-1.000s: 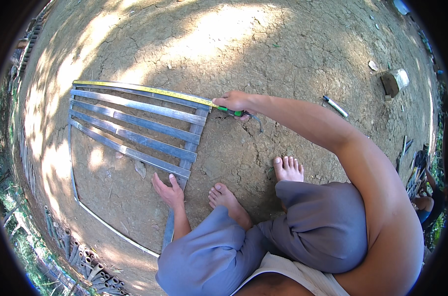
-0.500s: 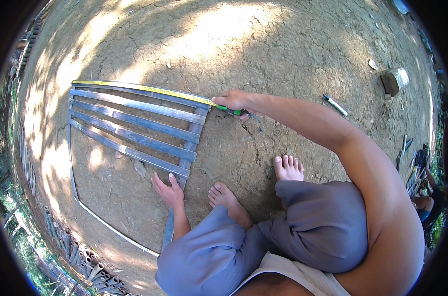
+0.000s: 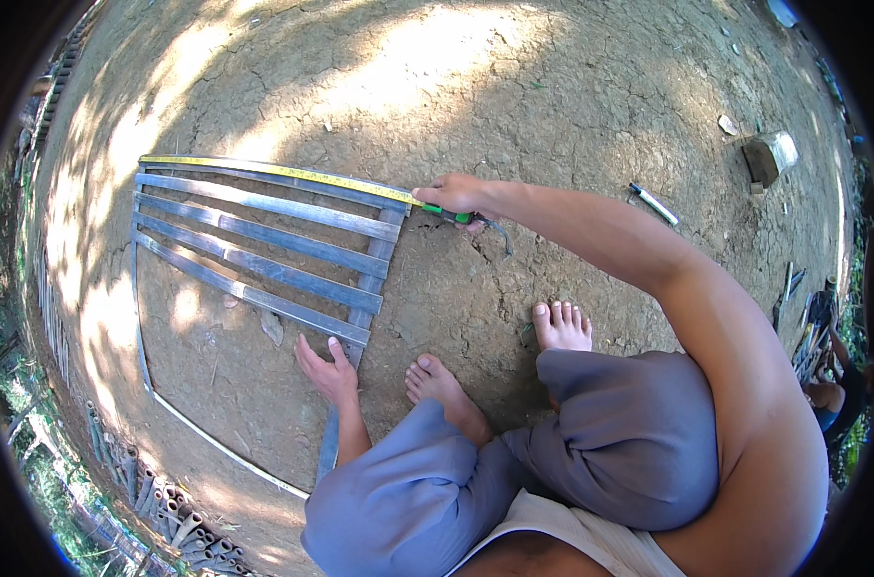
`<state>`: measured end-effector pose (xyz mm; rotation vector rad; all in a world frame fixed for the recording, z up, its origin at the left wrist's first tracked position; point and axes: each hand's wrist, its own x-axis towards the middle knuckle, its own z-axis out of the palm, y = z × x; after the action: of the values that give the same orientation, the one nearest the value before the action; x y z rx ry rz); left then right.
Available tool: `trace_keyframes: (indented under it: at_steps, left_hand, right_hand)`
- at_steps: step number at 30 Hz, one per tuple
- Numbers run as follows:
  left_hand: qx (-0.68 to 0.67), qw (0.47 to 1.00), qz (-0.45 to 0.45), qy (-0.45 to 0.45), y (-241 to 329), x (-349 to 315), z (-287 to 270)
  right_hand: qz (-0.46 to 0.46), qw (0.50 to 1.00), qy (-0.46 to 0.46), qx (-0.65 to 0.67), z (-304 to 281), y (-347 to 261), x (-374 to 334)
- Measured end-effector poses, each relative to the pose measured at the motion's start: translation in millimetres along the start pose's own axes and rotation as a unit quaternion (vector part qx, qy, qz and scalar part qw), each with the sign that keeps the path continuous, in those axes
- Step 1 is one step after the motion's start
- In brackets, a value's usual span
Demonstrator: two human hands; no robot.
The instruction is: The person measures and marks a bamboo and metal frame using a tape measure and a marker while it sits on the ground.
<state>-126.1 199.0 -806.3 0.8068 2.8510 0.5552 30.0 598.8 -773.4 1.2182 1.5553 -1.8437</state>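
Squatting barefoot on the cracked dirt, you are holding your right hand [image 3: 456, 195] closed around the green tape case [image 3: 449, 211] just off the frame's [image 3: 264, 250] top right corner, and the yellow tape [image 3: 273, 171] is running away from that hand to your left, lying along the frame's far rail toward its top left corner. So the tape's long axis is lying side to side in front of you, parallel with the grey slats [image 3: 254, 236], with the case end at your right hand and the far end well out of reach of either hand. Your left hand [image 3: 327, 370] is lying flat and open on the ground, fingers spread, holding nothing, touching or just beside the frame's near right upright at the lowest slat; it is the nearer hand to the frame's lower part, while the right is the only one on the tape. A white marker [image 3: 654, 204] is lying on the dirt beyond your right forearm.
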Motion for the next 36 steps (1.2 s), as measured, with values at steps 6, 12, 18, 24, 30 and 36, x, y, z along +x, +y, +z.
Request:
trace_keyframes:
  at_steps: [6,12,18,24,30,36]
  left_hand:
    - [0.01,1.0,0.003,0.0,1.1,-1.2,-1.9]
    - [0.012,1.0,0.015,0.003,6.3,-1.9,-0.3]
    - [0.012,1.0,-0.026,-0.006,13.5,-0.1,-9.9]
    - [-0.001,1.0,-0.019,0.019,-2.2,2.8,-17.6]
    - [-0.025,0.999,-0.043,0.009,1.6,-0.5,-23.0]
    - [-0.016,0.998,-0.054,0.004,0.4,-3.6,-25.2]
  right_hand:
    - [0.001,1.0,0.0,0.0,-0.4,-0.8,-0.9]
    - [0.008,1.0,-0.009,0.006,-5.1,-3.6,-10.4]
    - [0.003,1.0,-0.005,0.02,0.7,0.5,-2.7]
    - [-0.006,0.999,-0.02,0.031,7.9,-13.2,-9.5]
    - [-0.065,0.998,0.02,-0.014,0.0,1.0,8.2]
    - [-0.165,0.975,0.13,-0.066,21.8,-28.3,-7.5]
